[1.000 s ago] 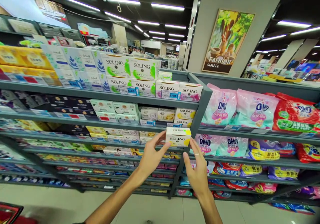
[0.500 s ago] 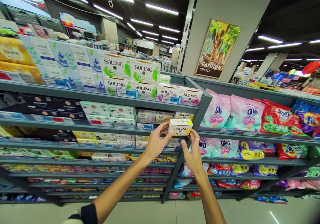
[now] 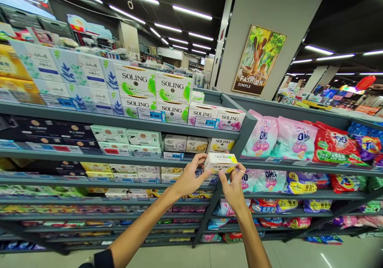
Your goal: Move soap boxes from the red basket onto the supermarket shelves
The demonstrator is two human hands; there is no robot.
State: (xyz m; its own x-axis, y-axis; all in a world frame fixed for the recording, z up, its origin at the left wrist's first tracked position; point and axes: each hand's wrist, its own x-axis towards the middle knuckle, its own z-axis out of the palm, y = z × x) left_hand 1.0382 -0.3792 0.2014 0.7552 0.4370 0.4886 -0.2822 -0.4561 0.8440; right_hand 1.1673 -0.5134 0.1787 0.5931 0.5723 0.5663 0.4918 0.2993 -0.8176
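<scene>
Left hand (image 3: 191,179) grips the white-and-yellow SOLING box (image 3: 220,163) from its 8 o'clock, right hand (image 3: 233,189) pinches it from 5 o'clock, before the shelves (image 3: 191,130); green-and-white boxes (image 3: 172,87) stand at its 10 o'clock, pink OMO bags (image 3: 263,135) at 2

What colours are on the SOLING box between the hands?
The SOLING box is mainly white with yellow and green; head view.
</scene>
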